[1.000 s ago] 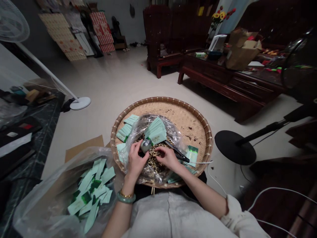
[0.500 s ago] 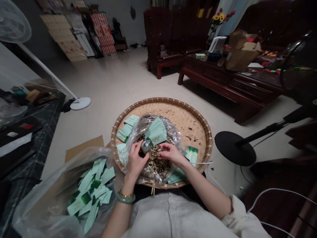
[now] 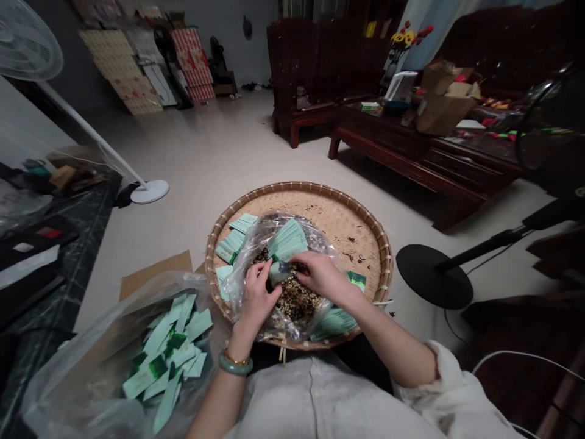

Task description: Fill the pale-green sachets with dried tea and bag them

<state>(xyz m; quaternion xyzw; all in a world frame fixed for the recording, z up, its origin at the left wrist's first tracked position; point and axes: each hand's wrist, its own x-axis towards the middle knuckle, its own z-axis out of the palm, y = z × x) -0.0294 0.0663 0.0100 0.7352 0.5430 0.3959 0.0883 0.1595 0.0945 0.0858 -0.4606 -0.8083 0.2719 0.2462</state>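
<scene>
My left hand is closed around a small pale green sachet, held on its side with its mouth toward the right. At that mouth my right hand pinches some of the dried mix, mostly hidden by the fingers. Below both hands, a clear plastic bag holds more loose dried mix, dark and pale yellow bits. A fanned stack of flat green sachets lies in the bag, just beyond my fingers. All this rests in a round woven bamboo tray.
More sachets lie at the tray's left and right front. At lower left, a large clear bag holds many green sachets. A white fan base and a black fan base flank the tray. A wooden table stands beyond.
My right hand has moved up and left, from over the loose mix to the sachet's mouth. The sachet in my left hand has turned toward the right.
</scene>
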